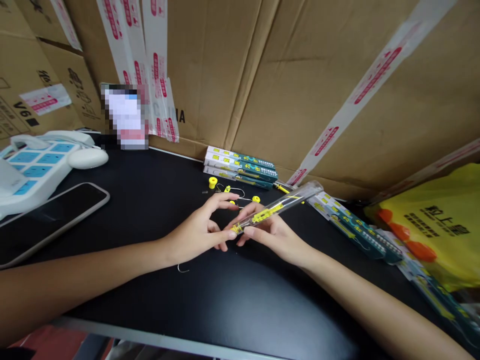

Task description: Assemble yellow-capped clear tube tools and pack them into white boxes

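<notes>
Cardboard [210, 65] stands beyond our fingers, black tabletop [225, 290] spreads beneath them, printed boxes [243, 167] sit just past, and our right hand [279, 235] pinches a tilted clear tube [285, 201], yellow piece [264, 214] inside, while our left hand [202, 225] curves, fingers parted, thumb at its lower end.

A black counter [240, 300] with a pale front edge spans the frame. At left lie a white power strip [69, 172] and a phone [52, 220]; near centre, yellow caps [212, 183], small springs [204, 192] and wire hooks [181, 270]; behind, stacked printed boxes [240, 167]; more boxes [348, 225] at right.
</notes>
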The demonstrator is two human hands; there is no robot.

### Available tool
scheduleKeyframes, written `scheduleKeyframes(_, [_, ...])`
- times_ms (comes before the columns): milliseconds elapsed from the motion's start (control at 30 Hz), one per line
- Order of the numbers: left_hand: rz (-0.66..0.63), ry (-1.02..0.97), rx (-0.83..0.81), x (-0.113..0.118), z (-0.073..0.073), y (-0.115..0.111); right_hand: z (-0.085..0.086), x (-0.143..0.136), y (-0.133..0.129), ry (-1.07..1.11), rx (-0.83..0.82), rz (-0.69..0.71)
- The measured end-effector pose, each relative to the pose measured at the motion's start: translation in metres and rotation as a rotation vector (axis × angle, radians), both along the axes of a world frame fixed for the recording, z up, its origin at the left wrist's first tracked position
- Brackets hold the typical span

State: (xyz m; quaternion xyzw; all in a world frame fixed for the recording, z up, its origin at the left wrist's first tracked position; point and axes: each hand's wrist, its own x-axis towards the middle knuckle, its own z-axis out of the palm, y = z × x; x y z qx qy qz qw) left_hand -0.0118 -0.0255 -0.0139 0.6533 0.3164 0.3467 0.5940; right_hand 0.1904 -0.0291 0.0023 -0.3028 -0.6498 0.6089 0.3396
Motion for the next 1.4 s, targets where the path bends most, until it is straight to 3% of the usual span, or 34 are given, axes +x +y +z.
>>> scheduleKeyframes(233, [0.005, -0.031, -0.118, 0.002, -0.002, 0.006, 0.008, 0.006, 0.003, 0.043, -0.027, -0.033])
scheduleKeyframes(567, [-0.086, 0.047, -0.063, 0.000, -0.003, 0.010, 0.038, 0.039, 0.019, -0.007, 0.059, -0.207])
scheduleKeyframes(1067, [0.047, 0.106, -0.029, 0.000, -0.007, 0.009, 0.038, 0.035, 0.019, -0.038, 0.041, -0.322])
scheduleKeyframes(1233, [0.041, 0.056, -0.149, 0.002, -0.009, 0.011, 0.040, 0.032, 0.014, -0.067, 0.051, -0.325])
scheduleKeyframes(1400, [-0.013, -0.042, -0.371, 0.004, -0.008, 0.011, 0.041, 0.029, 0.010, -0.147, 0.125, -0.212])
